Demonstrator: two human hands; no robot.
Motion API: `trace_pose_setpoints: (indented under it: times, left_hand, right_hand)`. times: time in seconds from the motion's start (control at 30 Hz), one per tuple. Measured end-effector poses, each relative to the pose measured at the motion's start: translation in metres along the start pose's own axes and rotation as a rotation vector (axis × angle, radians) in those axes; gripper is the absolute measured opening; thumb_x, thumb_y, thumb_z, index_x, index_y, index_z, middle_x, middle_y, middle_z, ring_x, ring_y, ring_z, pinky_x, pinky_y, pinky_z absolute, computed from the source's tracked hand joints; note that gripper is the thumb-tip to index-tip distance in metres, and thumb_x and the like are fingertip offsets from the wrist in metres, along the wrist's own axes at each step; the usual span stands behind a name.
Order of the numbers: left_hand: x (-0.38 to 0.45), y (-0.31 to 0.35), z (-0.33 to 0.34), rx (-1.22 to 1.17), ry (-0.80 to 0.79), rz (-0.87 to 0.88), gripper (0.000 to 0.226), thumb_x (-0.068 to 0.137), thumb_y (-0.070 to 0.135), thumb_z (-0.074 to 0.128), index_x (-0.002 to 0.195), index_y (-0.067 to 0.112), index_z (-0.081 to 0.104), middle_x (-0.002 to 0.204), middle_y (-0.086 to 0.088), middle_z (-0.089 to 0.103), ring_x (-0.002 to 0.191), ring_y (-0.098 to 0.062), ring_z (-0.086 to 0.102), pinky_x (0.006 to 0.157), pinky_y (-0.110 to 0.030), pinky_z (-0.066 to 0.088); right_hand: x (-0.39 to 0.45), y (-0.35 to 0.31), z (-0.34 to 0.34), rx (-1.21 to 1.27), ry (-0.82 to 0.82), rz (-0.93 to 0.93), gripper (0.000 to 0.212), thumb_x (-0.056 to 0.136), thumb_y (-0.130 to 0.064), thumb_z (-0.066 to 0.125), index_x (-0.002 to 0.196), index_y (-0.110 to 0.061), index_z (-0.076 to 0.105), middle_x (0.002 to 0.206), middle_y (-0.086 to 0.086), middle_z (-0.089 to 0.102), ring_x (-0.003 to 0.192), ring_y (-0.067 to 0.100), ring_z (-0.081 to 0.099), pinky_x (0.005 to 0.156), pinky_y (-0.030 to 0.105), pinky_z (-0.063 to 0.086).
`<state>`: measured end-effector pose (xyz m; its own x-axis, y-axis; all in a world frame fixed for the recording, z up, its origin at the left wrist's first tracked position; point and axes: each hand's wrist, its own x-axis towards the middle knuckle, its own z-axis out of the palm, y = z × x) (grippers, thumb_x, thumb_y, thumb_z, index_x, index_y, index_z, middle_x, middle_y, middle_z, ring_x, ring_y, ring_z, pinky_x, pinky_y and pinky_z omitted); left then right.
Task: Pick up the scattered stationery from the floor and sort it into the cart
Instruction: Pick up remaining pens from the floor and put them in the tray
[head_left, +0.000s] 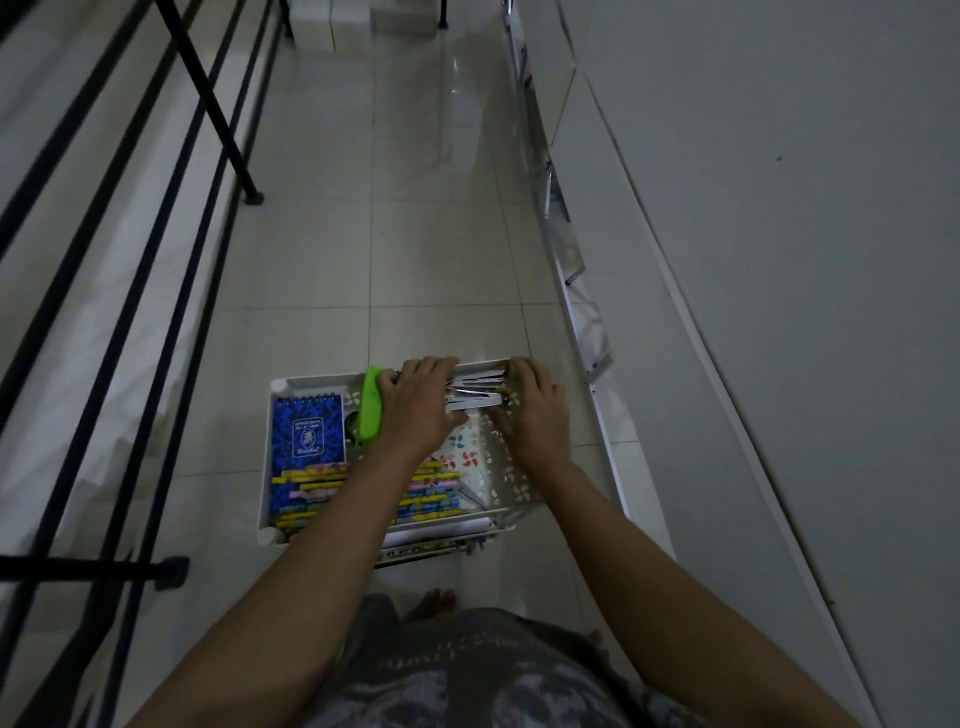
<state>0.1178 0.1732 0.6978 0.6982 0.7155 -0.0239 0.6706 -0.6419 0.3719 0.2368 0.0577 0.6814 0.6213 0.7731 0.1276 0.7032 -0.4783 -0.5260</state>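
Both hands, left (415, 402) and right (530, 402), fingers curled, pinch the white strips (475, 389) between them at the cart (306, 384) tray's far right, seemingly squaring them beside the stapler (371, 405).

A dim indoor landing or corridor, apparently in a home: glossy pale floor tiles (426, 208) fill the middle of the frame, a black metal stair railing (208, 93) runs along the left side, and plain white walls (779, 208) rise at the right.
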Motion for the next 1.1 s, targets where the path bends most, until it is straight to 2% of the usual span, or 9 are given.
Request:
trace_pose_setpoints:
  times: [0.07,0.17,0.3,0.43,0.67,0.8,0.9,1.0,1.1]
  left_hand:
    - [0.001,0.001,0.001,0.000,0.030,-0.005,0.072,0.076,0.045,0.073,0.139,0.030,0.041,0.139,0.007,0.048,0.128,-0.018,0.039,0.093,-0.038,0.020]
    - [0.001,0.003,0.003,-0.063,0.043,-0.033,0.079,0.072,0.042,0.078,0.139,0.027,0.038,0.137,0.004,0.050,0.127,-0.020,0.043,0.093,-0.037,0.021]
    - [-0.002,-0.003,0.001,-0.153,0.078,-0.005,0.061,0.067,0.026,0.080,0.116,0.015,0.045,0.125,-0.004,0.048,0.113,-0.028,0.050,0.090,-0.035,0.029]
    - [0.002,-0.003,0.003,-0.114,0.036,-0.049,0.048,0.070,0.022,0.082,0.110,0.009,0.059,0.150,-0.013,0.033,0.121,-0.034,0.049,0.100,-0.039,0.038]
    - [-0.001,0.002,0.005,-0.143,0.087,-0.072,0.052,0.070,0.024,0.082,0.117,0.011,0.067,0.140,-0.009,0.048,0.122,-0.027,0.051,0.103,-0.034,0.034]
    - [-0.003,0.004,-0.001,-0.138,0.056,-0.064,0.054,0.069,0.027,0.083,0.118,0.011,0.066,0.142,-0.009,0.044,0.122,-0.027,0.050,0.103,-0.035,0.034]
    - [-0.006,0.004,-0.009,-0.251,0.026,-0.030,0.056,0.071,0.024,0.083,0.119,0.007,0.061,0.145,-0.010,0.037,0.121,-0.028,0.051,0.102,-0.035,0.040]
    - [-0.016,0.007,-0.020,-0.381,0.103,0.036,0.049,0.075,0.021,0.080,0.118,0.009,0.060,0.143,-0.008,0.039,0.119,-0.023,0.052,0.097,-0.029,0.044]
    - [-0.030,0.006,-0.037,-0.462,0.226,0.109,0.031,0.078,0.019,0.076,0.107,0.013,0.063,0.128,-0.005,0.049,0.112,-0.013,0.051,0.089,-0.017,0.039]
  right_hand:
    - [0.001,-0.001,0.001,-0.012,0.001,0.005,0.065,0.080,-0.026,0.068,0.139,-0.014,0.044,0.139,0.007,0.045,0.102,0.031,0.051,0.084,0.037,0.041]
    - [0.002,-0.002,0.001,-0.107,-0.016,0.001,0.066,0.082,-0.032,0.068,0.141,-0.028,0.042,0.140,0.005,0.041,0.103,0.030,0.050,0.082,0.038,0.045]
    - [0.005,-0.004,0.000,-0.155,-0.080,0.009,0.055,0.082,-0.038,0.069,0.133,-0.030,0.050,0.142,0.005,0.036,0.113,0.031,0.046,0.088,0.040,0.043]
    - [0.008,-0.004,0.001,-0.160,-0.096,0.034,0.051,0.083,-0.036,0.069,0.129,-0.022,0.054,0.144,0.009,0.033,0.115,0.032,0.044,0.091,0.041,0.044]
    - [0.003,-0.006,-0.001,-0.166,-0.043,0.015,0.046,0.083,-0.022,0.066,0.128,-0.016,0.057,0.143,0.011,0.039,0.109,0.034,0.048,0.086,0.040,0.045]
    - [-0.001,-0.010,0.000,-0.177,-0.024,0.030,0.048,0.080,-0.017,0.067,0.127,-0.016,0.057,0.140,0.012,0.043,0.108,0.035,0.048,0.088,0.040,0.044]
    - [-0.008,-0.015,0.000,-0.178,0.060,0.053,0.049,0.078,-0.018,0.067,0.125,-0.015,0.057,0.132,0.015,0.048,0.108,0.036,0.049,0.089,0.041,0.042]
    - [-0.016,-0.024,-0.003,-0.120,0.125,0.126,0.046,0.081,-0.024,0.065,0.126,-0.019,0.057,0.129,0.012,0.049,0.113,0.033,0.046,0.092,0.041,0.041]
    - [-0.025,-0.037,-0.005,-0.052,0.204,0.155,0.042,0.079,-0.023,0.062,0.121,-0.020,0.059,0.122,0.009,0.052,0.111,0.030,0.046,0.090,0.040,0.042]
